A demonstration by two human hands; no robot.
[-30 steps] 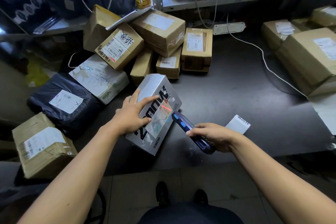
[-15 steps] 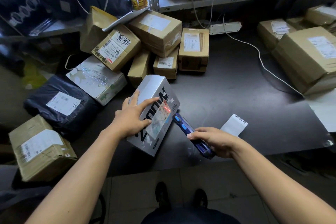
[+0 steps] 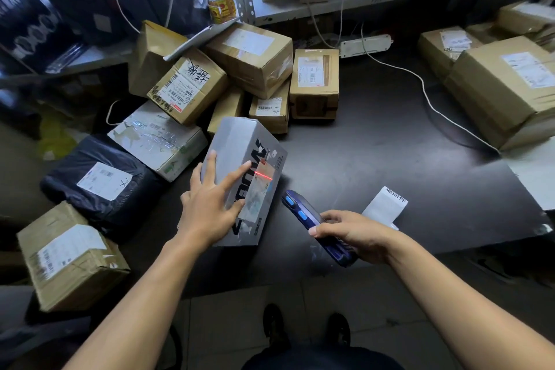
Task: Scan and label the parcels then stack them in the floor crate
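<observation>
1. Currently, a grey rectangular cardboard parcel with large black lettering is stood tilted on the dark desk, near its front edge, just in front of a heap of brown cardboard boxes.
2. The parcel is steadied by the left hand; its fingers are spread nearly straight over the top and printed face, pressing rather than clasping.
3. A dark blue handheld scanner with blue side buttons is held in the clenched grip of the right hand, aimed at the parcel.
4. Change noted: against the frames of a second ago, the red scan line has moved up, off the label's middle towards its upper edge. The left fingers are more splayed than before. The parcel itself has barely shifted.
5. Judgement: scanning is under way; whether the barcode was read cannot be told. Labelling and stacking remain undone.
6. A white paper slip with printed characters lies on the desk behind the right hand, probably the label to be applied.
7. Not visible: the floor crate. The parcel's label is washed out by glare and unreadable; the scanner's screen is turned away.
</observation>
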